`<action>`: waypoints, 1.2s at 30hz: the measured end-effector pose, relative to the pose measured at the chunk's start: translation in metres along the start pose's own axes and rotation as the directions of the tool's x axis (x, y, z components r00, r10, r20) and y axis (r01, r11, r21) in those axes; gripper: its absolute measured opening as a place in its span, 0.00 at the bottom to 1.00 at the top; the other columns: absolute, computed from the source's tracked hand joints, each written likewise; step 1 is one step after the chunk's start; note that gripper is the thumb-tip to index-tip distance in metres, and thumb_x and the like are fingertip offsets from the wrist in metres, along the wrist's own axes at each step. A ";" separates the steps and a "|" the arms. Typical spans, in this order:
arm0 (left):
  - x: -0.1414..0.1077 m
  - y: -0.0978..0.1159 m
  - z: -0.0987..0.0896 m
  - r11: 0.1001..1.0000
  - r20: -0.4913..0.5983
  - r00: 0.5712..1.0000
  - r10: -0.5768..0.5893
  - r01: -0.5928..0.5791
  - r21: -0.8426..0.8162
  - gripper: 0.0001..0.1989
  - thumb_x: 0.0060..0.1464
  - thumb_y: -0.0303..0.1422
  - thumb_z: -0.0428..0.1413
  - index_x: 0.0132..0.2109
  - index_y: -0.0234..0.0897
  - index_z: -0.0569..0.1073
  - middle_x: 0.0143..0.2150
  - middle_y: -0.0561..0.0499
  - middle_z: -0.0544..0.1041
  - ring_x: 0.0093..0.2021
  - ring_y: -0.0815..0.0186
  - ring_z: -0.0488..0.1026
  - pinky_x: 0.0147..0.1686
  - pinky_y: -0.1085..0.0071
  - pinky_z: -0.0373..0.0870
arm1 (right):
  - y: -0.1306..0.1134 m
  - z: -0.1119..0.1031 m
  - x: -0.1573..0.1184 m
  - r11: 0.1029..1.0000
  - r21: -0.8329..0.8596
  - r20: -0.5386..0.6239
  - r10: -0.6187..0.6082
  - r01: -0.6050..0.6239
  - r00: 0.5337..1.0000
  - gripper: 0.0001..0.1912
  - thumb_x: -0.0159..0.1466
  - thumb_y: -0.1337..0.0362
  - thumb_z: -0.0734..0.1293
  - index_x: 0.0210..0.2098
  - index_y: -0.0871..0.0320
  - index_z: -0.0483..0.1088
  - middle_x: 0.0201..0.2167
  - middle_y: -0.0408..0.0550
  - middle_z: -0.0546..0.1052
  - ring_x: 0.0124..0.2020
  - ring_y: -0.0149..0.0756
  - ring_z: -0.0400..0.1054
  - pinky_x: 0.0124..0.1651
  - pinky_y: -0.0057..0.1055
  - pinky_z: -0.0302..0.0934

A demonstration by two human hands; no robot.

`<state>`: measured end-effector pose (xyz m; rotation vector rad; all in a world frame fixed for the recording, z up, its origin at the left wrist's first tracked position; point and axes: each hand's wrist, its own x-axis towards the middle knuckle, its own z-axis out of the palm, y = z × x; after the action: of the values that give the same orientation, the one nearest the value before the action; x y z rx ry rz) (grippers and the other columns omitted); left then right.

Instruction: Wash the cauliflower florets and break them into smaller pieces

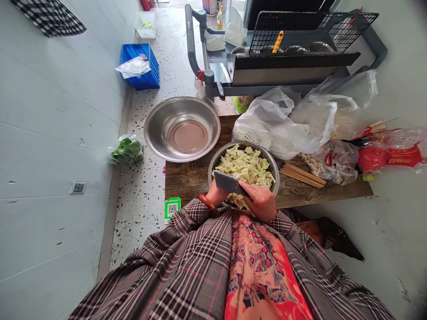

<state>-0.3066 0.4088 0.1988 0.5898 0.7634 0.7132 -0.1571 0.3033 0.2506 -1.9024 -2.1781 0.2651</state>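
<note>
My right hand (pixel 262 201) is closed around the handle of a cleaver (pixel 230 183), whose broad dark blade points left over the near rim of a steel bowl (pixel 276 171). Cut cauliflower florets (pixel 248 164) fill this bowl. My left hand (pixel 217 194), with a reddish-brown bangle (pixel 208 203) at the wrist, is at the near left side of the bowl, close to the blade. The cleaver covers its fingers, so what they hold is hidden. Between my hands, a browner clump of cauliflower (pixel 237 201) shows under the blade.
A wide steel basin (pixel 187 138) sits on the wooden table's (pixel 190 178) left end. To the right lie wooden skewers (pixel 302 174) and plastic bags (pixel 273 124). A cart (pixel 283 73) stands behind. On the floor are bagged greens (pixel 126 150) and a blue crate (pixel 153 66).
</note>
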 end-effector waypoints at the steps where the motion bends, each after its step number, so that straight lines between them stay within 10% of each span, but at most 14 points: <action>1: -0.003 0.000 0.000 0.999 -0.005 1.000 0.015 -0.015 0.041 0.10 0.39 0.32 0.69 0.31 0.38 0.78 0.34 0.46 0.78 0.46 0.55 0.72 0.45 0.63 0.69 | 0.003 0.003 -0.003 1.000 0.007 0.003 0.022 -0.022 1.000 0.24 0.69 0.60 0.59 0.62 0.57 0.66 0.45 0.53 0.80 0.41 0.42 0.74 0.45 0.36 0.64; 8: -0.014 0.009 -0.004 0.583 0.202 0.917 0.345 -0.378 0.719 0.02 0.49 0.29 0.61 0.33 0.36 0.78 0.35 0.48 0.77 0.39 0.62 0.72 0.48 0.61 0.67 | 0.044 0.016 -0.033 0.873 0.263 -0.045 0.436 -0.411 0.899 0.20 0.68 0.58 0.58 0.52 0.55 0.75 0.47 0.51 0.80 0.47 0.44 0.75 0.47 0.37 0.68; 13: -0.013 0.014 -0.001 0.598 0.294 0.879 0.375 -0.472 0.648 0.09 0.52 0.30 0.60 0.42 0.37 0.78 0.44 0.44 0.77 0.46 0.60 0.74 0.52 0.60 0.67 | 0.023 0.004 -0.005 0.547 0.687 0.075 0.601 -0.478 0.796 0.21 0.63 0.47 0.64 0.39 0.57 0.77 0.25 0.45 0.78 0.26 0.38 0.73 0.31 0.32 0.67; 25: -0.033 0.018 0.007 0.451 0.329 0.765 0.554 -0.608 0.654 0.18 0.52 0.29 0.61 0.52 0.37 0.73 0.53 0.40 0.74 0.55 0.57 0.71 0.54 0.57 0.69 | -0.015 0.002 0.034 0.031 0.936 0.246 0.657 -0.351 0.713 0.18 0.49 0.57 0.75 0.35 0.58 0.71 0.30 0.40 0.76 0.26 0.29 0.71 0.28 0.24 0.62; 32: -0.037 0.019 0.009 0.444 0.286 0.708 0.645 -0.653 0.614 0.12 0.54 0.27 0.59 0.47 0.37 0.75 0.50 0.42 0.75 0.54 0.58 0.72 0.56 0.57 0.68 | -0.023 -0.006 0.035 -0.096 0.931 0.332 0.628 -0.352 0.704 0.18 0.52 0.54 0.73 0.37 0.56 0.70 0.31 0.41 0.76 0.25 0.29 0.70 0.26 0.26 0.62; 36: -0.035 0.016 0.004 0.541 0.201 0.764 0.613 -0.591 0.599 0.21 0.51 0.30 0.62 0.54 0.38 0.74 0.55 0.40 0.71 0.57 0.56 0.69 0.55 0.56 0.69 | -0.025 -0.006 0.034 -0.008 0.934 0.277 0.645 -0.357 0.712 0.21 0.48 0.54 0.76 0.36 0.56 0.70 0.30 0.40 0.75 0.25 0.28 0.68 0.27 0.26 0.63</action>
<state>-0.3271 0.3910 0.2268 1.5348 0.8329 1.1124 -0.1835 0.3337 0.2658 -1.5689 -0.5078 1.1536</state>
